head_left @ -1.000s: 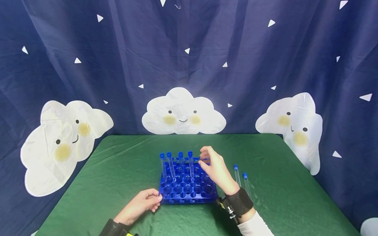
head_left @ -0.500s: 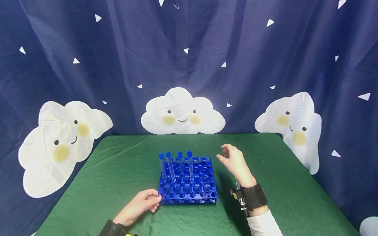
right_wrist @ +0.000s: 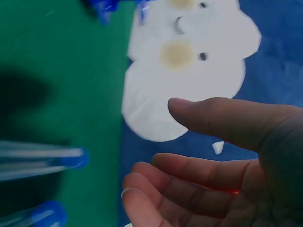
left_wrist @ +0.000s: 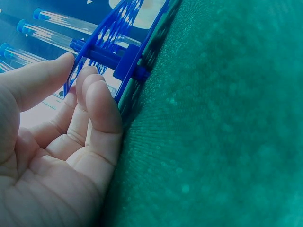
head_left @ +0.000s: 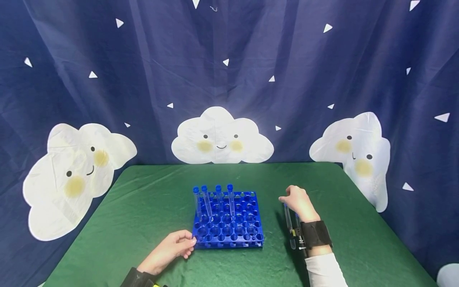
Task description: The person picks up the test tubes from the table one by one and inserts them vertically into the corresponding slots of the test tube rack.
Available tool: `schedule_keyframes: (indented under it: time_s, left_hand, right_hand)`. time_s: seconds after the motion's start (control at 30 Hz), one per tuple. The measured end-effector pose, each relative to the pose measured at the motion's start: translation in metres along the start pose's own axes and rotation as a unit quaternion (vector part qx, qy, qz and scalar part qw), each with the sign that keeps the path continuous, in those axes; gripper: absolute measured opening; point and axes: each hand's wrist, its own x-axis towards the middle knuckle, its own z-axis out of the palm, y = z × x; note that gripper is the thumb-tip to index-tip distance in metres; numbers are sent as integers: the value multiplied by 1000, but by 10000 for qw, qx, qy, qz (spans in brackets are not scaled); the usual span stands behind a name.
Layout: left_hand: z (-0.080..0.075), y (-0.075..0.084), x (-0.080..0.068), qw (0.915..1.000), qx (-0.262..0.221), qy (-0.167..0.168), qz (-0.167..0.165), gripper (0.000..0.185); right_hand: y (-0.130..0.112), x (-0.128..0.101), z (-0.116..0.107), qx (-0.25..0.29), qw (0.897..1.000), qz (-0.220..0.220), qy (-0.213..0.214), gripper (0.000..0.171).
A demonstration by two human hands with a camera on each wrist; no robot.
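A blue test tube rack (head_left: 252, 231) stands on the green table, with several clear, blue-capped test tubes (head_left: 232, 205) upright or slightly tilted in its left and middle holes. My left hand (head_left: 173, 245) pinches the rack's near left corner between thumb and fingers; the left wrist view shows the thumb on the upper plate (left_wrist: 75, 75). My right hand (head_left: 300, 204) is over two more capped tubes lying right of the rack, one of them a test tube (head_left: 288, 217). In the right wrist view its fingers are spread from the thumb, apart from the tube caps (right_wrist: 75, 158).
Green cloth covers the table (head_left: 150, 199). Behind it hangs a dark blue curtain (head_left: 305, 52) with white clouds and triangles. A black band with a small device (head_left: 315, 234) sits on my right wrist, partly hiding the lying tubes.
My right hand has moved rightward from beside the rack's back right corner, then come down over the lying tubes. The left hand keeps its hold on the rack.
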Motion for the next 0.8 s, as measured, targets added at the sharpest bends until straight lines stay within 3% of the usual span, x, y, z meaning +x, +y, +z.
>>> schedule_keyframes:
  time_s: [0.1, 0.23, 0.33, 0.57, 0.8]
  left_hand:
    - [0, 1, -1, 10000, 6, 3, 14, 25]
    - [1, 2, -2, 10000, 1, 26, -18, 25]
    - [1, 2, -2, 10000, -12, 41, -29, 25]
    - [1, 3, -3, 9999, -29, 74, -63, 21]
    - [1, 2, -1, 10000, -70, 3, -61, 21]
  right_hand:
    - [7, 4, 6, -71, 9999, 84, 74, 23]
    - [14, 7, 12, -11, 9998, 155, 155, 43]
    - [15, 7, 15, 17, 9997, 166, 198, 46]
    - [18, 8, 22, -330, 9991, 220, 156, 20]
    - [23, 11, 35, -529, 9979, 138, 349, 14]
